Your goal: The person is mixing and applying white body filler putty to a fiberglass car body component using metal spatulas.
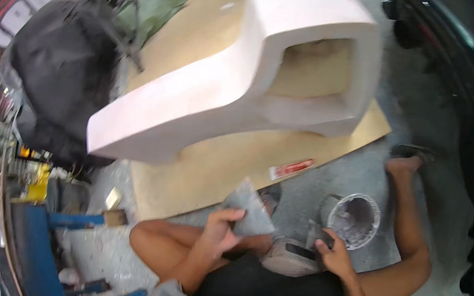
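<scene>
My left hand (221, 232) grips a flat grey plate (250, 215), tilted up with one corner pointing away from me. In my right hand (336, 256) is a small dark spreader (313, 237), partly covered by my fingers and blurred. Just beyond that hand stands an open tub of greyish paste (351, 221), its rim smeared. A red and white tube (292, 169) lies on the edge of a plywood sheet (195, 187). On this sheet rests a large pale, curved moulded piece (185, 95) with a squarish opening at its taller end.
A blue metal frame (34, 251) stands at my left, near a small pale block (113, 198) on the concrete floor (96, 246). Black sheeting (65, 78) and green cloth (151, 13) lie beyond. A dark vehicle body (473, 113) curves along the right.
</scene>
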The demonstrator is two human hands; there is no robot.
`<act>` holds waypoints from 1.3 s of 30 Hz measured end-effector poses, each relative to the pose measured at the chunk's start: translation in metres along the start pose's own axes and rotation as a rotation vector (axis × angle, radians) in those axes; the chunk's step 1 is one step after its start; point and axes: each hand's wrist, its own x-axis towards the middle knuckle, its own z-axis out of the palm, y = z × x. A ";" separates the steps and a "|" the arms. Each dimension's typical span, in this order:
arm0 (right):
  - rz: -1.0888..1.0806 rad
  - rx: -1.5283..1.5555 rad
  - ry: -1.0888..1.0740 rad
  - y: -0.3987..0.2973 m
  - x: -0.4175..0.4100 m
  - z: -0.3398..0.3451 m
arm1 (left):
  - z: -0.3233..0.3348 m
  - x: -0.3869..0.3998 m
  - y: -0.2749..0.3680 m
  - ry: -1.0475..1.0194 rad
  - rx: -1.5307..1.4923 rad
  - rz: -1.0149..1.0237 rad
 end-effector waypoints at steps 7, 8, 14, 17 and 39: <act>-0.073 -0.141 -0.094 -0.035 -0.004 -0.010 | -0.005 -0.019 0.100 0.001 0.840 0.307; -0.115 -0.225 -0.112 -0.045 -0.002 -0.013 | -0.009 -0.022 0.103 0.062 1.071 0.313; -0.345 -1.087 -0.079 -0.143 0.029 -0.066 | -0.046 -0.018 0.081 -0.089 1.634 0.425; -0.461 -1.469 -0.028 -0.215 0.051 -0.088 | -0.061 -0.023 0.078 -0.114 1.890 0.381; -0.084 -2.147 0.138 -0.267 0.123 -0.066 | -0.088 -0.011 0.089 -0.217 2.079 0.420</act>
